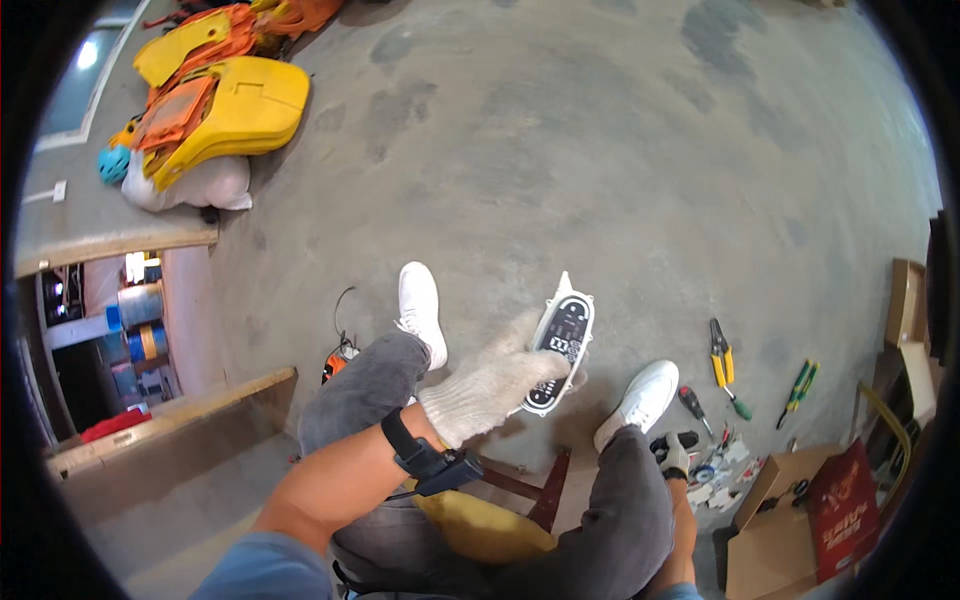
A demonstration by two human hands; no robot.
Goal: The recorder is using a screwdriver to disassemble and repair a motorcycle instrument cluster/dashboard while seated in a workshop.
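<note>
My left hand (490,388), in a cream knitted glove, grips a long instrument panel (563,345) between my knees. The panel has a white housing with small tabs round its rim and a dark display face turned up, with my thumb lying across it. Low on the right, beside my right leg, my right hand (676,458) wears a similar glove. It is next to a dark object (660,445) and a heap of small parts (715,475) on the floor. Whether its fingers grip anything does not show clearly.
Right of my white shoe (650,390) lie yellow-handled pliers (721,355), a screwdriver (692,404) and a green-handled tool (797,395). A cardboard box (775,550) with a red packet (843,510) stands lower right. Yellow and orange plastic shells (250,110) are piled far left.
</note>
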